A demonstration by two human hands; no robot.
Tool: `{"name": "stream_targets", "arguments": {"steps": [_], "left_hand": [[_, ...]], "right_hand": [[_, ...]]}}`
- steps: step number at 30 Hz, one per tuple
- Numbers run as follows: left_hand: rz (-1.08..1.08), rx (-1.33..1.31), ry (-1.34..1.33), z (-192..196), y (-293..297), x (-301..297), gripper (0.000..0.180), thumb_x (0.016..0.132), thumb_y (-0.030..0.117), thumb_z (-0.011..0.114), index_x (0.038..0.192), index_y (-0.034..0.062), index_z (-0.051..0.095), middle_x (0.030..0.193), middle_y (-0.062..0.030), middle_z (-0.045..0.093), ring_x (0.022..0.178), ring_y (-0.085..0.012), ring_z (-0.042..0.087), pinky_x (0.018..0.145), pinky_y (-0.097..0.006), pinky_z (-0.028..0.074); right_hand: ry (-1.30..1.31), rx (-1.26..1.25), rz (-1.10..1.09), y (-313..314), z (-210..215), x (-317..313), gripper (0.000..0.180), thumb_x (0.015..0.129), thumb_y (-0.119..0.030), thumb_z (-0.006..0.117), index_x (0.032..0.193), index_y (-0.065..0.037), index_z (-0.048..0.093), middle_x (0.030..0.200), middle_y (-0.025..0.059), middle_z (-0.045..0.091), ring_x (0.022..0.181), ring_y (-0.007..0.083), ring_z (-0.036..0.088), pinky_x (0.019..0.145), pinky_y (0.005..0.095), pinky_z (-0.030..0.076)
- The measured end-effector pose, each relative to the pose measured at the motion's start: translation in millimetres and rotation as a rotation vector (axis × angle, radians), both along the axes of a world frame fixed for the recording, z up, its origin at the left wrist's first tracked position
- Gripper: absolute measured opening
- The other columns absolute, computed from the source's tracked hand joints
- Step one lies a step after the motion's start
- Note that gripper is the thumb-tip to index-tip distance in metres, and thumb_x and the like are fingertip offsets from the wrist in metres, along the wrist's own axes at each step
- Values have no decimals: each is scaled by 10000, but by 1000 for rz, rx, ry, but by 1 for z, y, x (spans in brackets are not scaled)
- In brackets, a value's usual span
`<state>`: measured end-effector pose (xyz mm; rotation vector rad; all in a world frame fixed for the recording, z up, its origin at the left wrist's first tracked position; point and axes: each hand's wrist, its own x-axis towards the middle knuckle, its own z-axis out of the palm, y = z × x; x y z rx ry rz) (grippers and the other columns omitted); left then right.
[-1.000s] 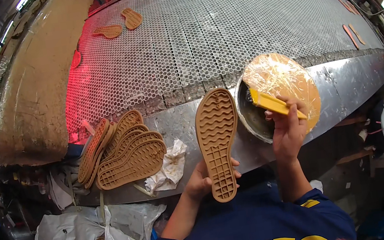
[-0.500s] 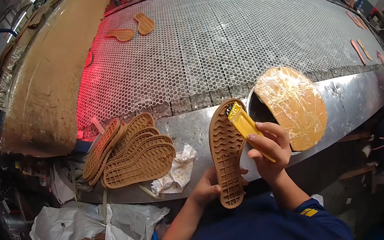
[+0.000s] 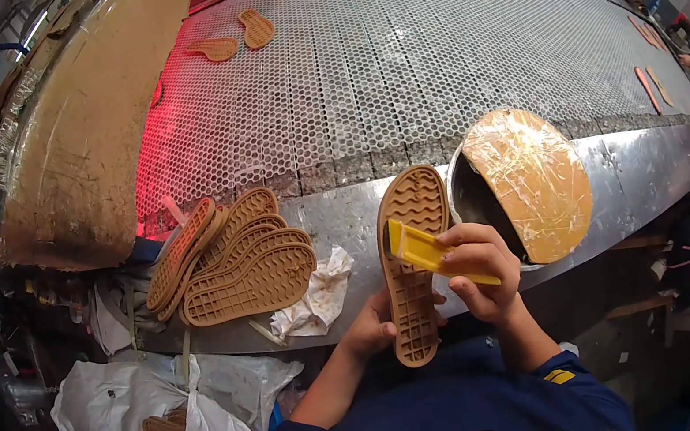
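A brown rubber shoe sole (image 3: 412,290) stands nearly upright before me, its wavy and gridded tread facing me. My left hand (image 3: 370,326) is closed around the lower half of its edge, with the fingers partly hidden behind it. My right hand (image 3: 485,270) grips a yellow flat-handled tool that looks like a brush (image 3: 429,249). The tool's wide end lies over the middle of the sole, near the left edge. What is under that end is hidden.
Several brown soles (image 3: 247,279) are stacked at left beside a crumpled, stained paper (image 3: 317,295). A round container with a tan cover (image 3: 528,188) stands at right. Beyond lies a perforated metal surface (image 3: 394,65). A white sack (image 3: 139,416) holds more soles below left.
The yellow tool has moved left and down across the sole and turned flatter. Its dark tip, seen before near the sole's top, is now hidden. The left hand keeps its hold.
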<state>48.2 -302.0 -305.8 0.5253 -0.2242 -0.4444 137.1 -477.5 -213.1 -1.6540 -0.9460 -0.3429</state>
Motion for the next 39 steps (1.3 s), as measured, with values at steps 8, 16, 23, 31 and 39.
{"name": "stream_targets", "arguments": {"steps": [8, 16, 23, 31, 39], "left_hand": [[126, -13, 60, -10, 1, -4, 881, 775, 501, 708, 1417, 67, 288, 1320, -198, 469, 1129, -330, 566, 873, -447, 537], [228, -89, 41, -10, -2, 5, 885, 816, 533, 641, 1436, 39, 247, 1373, -217, 415, 1164, -322, 543, 926, -442, 507], [226, -98, 72, -14, -1, 8, 928, 802, 571, 618, 1449, 52, 202, 1350, -223, 425, 1144, -335, 554, 907, -448, 524], [258, -35, 100, -10, -1, 7, 967, 767, 625, 614, 1440, 54, 219, 1304, -208, 473, 1097, -300, 585, 899, -413, 529], [232, -20, 125, -15, -3, 3, 978, 763, 674, 574, 1445, 62, 233, 1309, -171, 486, 1172, -255, 534, 964, -408, 474]], "right_hand": [[109, -58, 140, -6, -6, -17, 240, 793, -112, 705, 974, 12, 608, 1043, 196, 613, 938, 300, 623, 812, 346, 506], [185, -117, 253, -15, -1, -34, 270, 778, -103, 719, 991, 8, 598, 1052, 186, 600, 943, 305, 621, 825, 349, 507], [243, -130, 394, -18, 4, -30, 293, 779, -111, 723, 1016, -4, 589, 1068, 171, 586, 971, 296, 613, 880, 354, 488], [474, -19, 537, -22, -11, -19, 253, 802, -109, 677, 1018, -9, 593, 1083, 175, 590, 986, 291, 591, 890, 355, 461], [792, 216, 719, -17, -28, -10, 217, 861, -94, 595, 1045, -25, 504, 1122, 166, 571, 1088, 254, 526, 1010, 413, 375]]}}
